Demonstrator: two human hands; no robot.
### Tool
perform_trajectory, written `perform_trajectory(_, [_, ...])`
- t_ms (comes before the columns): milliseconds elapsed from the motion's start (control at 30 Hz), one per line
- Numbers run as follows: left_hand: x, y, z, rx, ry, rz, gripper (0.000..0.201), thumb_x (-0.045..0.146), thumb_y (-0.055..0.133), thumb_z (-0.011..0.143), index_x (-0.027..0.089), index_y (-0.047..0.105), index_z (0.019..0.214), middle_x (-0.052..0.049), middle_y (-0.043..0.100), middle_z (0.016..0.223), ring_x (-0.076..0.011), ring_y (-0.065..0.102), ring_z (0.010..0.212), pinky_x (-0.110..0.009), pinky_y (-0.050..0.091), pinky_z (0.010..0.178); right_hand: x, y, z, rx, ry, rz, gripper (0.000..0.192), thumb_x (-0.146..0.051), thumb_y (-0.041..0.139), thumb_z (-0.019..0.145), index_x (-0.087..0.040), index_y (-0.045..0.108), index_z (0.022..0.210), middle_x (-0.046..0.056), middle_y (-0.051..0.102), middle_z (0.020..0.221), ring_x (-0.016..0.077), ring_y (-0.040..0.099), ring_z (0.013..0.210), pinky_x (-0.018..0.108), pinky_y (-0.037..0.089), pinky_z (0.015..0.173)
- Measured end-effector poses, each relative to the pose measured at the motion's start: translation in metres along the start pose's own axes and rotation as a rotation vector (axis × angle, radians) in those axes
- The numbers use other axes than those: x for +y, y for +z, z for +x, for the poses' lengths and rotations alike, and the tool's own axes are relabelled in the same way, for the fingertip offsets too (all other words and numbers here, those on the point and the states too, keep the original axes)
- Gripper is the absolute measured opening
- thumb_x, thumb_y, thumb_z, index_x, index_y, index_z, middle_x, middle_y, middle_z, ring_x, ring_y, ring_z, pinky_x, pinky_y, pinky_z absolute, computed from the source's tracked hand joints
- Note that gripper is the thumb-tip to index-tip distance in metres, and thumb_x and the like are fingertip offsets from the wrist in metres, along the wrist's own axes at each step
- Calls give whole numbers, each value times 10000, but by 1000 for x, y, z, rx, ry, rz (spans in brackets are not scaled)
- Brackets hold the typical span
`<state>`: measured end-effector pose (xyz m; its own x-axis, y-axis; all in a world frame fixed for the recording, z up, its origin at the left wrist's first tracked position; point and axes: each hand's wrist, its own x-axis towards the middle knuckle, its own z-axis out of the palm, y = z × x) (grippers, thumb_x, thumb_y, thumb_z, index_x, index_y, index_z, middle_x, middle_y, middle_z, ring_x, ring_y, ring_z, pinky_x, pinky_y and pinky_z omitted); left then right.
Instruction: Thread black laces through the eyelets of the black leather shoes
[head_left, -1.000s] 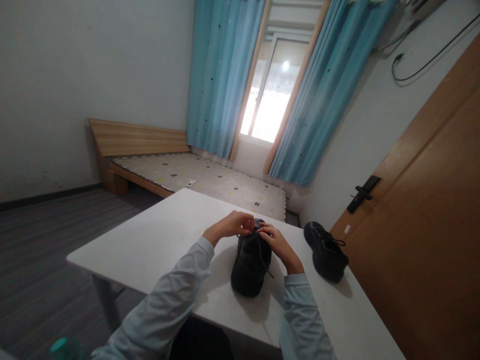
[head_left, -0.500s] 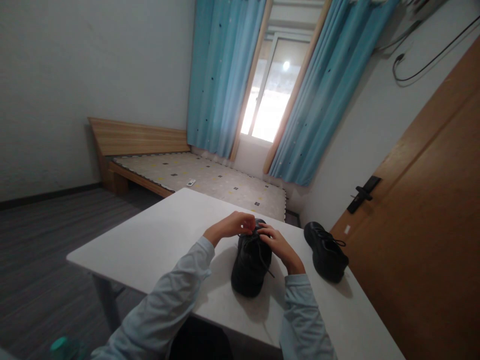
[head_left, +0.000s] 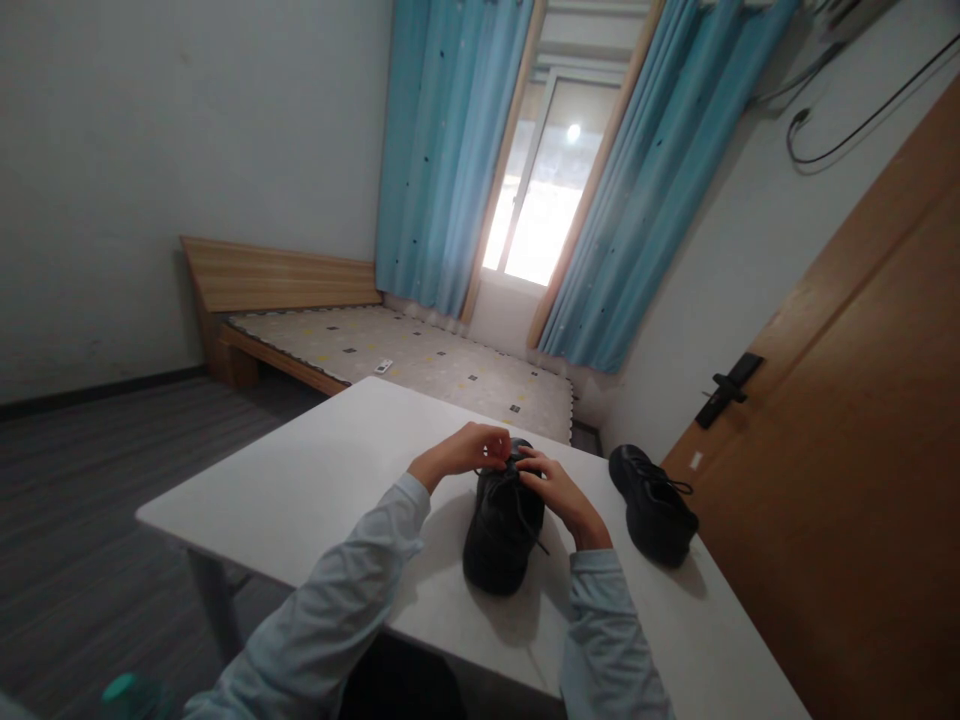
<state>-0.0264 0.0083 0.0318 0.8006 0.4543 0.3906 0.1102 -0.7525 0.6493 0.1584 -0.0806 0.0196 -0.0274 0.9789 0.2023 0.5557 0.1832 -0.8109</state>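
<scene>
— Where is the black shoe [head_left: 501, 535], and which way does it lie?
— On the white bench [head_left: 315, 480], left of the second black shoe [head_left: 654, 504] and well apart from it. Its long axis runs from the person toward the bed [head_left: 390, 350], rounded toe near the person, opening at the far end.
— And the hands?
— The left hand [head_left: 466, 452] and right hand [head_left: 553, 484] meet over the shoe's far end, fingers pinched on the dark lace [head_left: 517, 480]. One lace end trails down the shoe's right side.
— Any change from a second ago?
— Hardly any. Both hands stay at the lace, the shoe has not shifted, and the second shoe sits where it was.
</scene>
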Motion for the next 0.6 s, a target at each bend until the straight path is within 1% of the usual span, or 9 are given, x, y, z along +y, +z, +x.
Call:
perform_trajectory(67, [0,0,0,2,6,-7,126,191,656,700,139,613,806,7,624,717,-99,556,660,-185,404,609,-1,0,1,-35,2,-22,201,-237,586,697,-192,727,833,99,509,1306,262,426,1230,422,244,1055])
perform_trajectory(167, [-1,0,0,3,20,-8,124,179,653,701,145,622,816,9,628,729,-95,548,665,-182,404,613,-1,0,2,-40,-5,-31,174,-219,580,692,-188,725,782,98,537,1264,259,444,1205,417,260,1044])
perform_trajectory(267, [-2,0,1,8,9,-10,119,181,647,710,147,633,824,5,636,740,-99,555,684,-184,409,625,0,2,2,-4,-10,-36,144,-219,589,682,-183,715,742,100,567,1197,259,469,1169,405,287,1022])
perform_trajectory(400, [0,2,2,32,3,-2,105,194,617,745,153,640,839,-3,654,778,-103,564,714,-196,424,665,0,4,2,79,-16,-43,118,-230,602,674,-184,704,714,94,589,1138,254,501,1118,395,311,997])
perform_trajectory(467, [2,2,3,74,-18,20,100,185,581,772,154,640,848,-5,654,773,-102,561,697,-201,427,658,-1,5,2,118,-26,-54,113,-235,601,677,-184,700,695,94,602,1116,250,525,1079,397,322,986])
perform_trajectory(533, [5,1,4,148,-48,57,108,179,549,795,152,637,851,-11,652,775,-105,560,691,-210,433,659,-4,5,1,153,-45,-62,117,-244,597,682,-184,698,675,97,619,1090,246,545,1044,395,338,969])
perform_trajectory(600, [8,0,4,223,-59,89,120,201,532,815,150,634,851,-26,652,822,-115,566,721,-227,444,685,-6,3,1,186,-59,-57,120,-251,599,681,-185,697,660,97,637,1062,242,559,1019,391,354,951])
